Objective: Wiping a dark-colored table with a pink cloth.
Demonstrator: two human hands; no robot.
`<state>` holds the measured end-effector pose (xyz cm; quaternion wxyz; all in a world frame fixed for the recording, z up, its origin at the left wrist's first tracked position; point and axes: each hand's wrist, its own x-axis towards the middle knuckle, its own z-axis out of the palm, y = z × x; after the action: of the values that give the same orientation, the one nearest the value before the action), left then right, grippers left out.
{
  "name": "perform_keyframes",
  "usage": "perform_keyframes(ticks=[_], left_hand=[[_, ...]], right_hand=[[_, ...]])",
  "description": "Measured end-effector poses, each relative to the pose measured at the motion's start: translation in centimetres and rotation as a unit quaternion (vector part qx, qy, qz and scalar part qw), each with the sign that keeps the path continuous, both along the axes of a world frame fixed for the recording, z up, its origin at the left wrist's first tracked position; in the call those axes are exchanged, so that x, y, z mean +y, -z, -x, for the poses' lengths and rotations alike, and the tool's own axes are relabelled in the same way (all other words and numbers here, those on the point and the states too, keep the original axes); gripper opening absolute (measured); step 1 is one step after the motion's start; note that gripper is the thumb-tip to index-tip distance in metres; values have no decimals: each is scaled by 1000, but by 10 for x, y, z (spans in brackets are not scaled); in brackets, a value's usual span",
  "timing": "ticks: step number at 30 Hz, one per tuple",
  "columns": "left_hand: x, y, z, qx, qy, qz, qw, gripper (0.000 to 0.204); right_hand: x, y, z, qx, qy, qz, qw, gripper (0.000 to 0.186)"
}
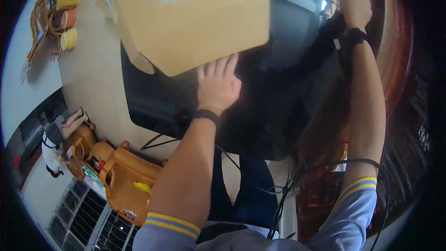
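A large tan box-like object (200, 18) with angled edges and a white label fills the upper middle, over a glossy black surface (274, 93) with rounded corners. My left hand (218, 83) has its fingers stretched out together, the fingertips meeting the box's near edge; their very tips are partly hidden there. Farther off at the upper right, my right hand (355, 4) bends its fingers down at the black surface's far right side, where its reflection shows. Whatever lies under those fingers, if anything, cannot be made out. A dark band circles each wrist.
Orange-brown wicker chairs (134, 172) stand at the lower left, with a yellow item (142, 187) on one. Beyond them is another person (53, 142). Black cables (283, 189) hang near my body. Dark reddish wood (395, 60) borders the right; a rack with pots (68, 18) is upper left.
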<state>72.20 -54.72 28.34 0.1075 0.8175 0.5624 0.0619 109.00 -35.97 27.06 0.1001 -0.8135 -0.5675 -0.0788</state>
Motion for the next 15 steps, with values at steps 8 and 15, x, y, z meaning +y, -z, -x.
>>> perform_keyframes(ticks=[8,15], left_hand=[[17,-13,13,-33,-7,-14,999,55],[50,-21,30,-20,-14,-19,1000,53]], right_hand=[[20,-8,2,71,7,18,997,60],[-36,-24,69,117,-57,-21,991,43]])
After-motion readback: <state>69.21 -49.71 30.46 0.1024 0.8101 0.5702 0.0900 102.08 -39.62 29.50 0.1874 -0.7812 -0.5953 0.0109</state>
